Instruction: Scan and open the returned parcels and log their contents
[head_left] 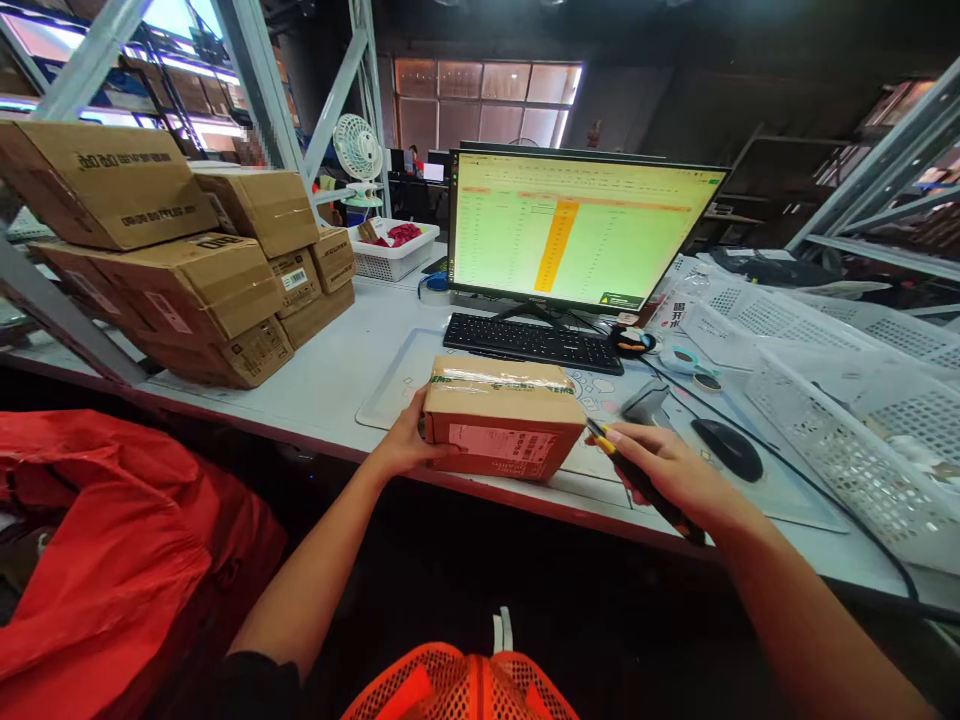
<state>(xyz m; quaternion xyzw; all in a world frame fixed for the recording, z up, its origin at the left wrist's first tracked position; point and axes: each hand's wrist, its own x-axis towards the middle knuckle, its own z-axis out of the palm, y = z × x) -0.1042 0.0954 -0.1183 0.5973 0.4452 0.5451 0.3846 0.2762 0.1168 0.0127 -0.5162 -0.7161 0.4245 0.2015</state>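
Observation:
A small taped cardboard parcel with a printed label on its near face rests on the front edge of the grey table. My left hand grips the parcel's left end, fingers wrapped round it. My right hand is closed around a black and yellow utility knife, whose tip touches the parcel's right end.
A monitor and keyboard stand behind the parcel. Stacked cardboard boxes fill the left. A barcode scanner, mouse and white mesh baskets lie right. A red bag and an orange basket sit below.

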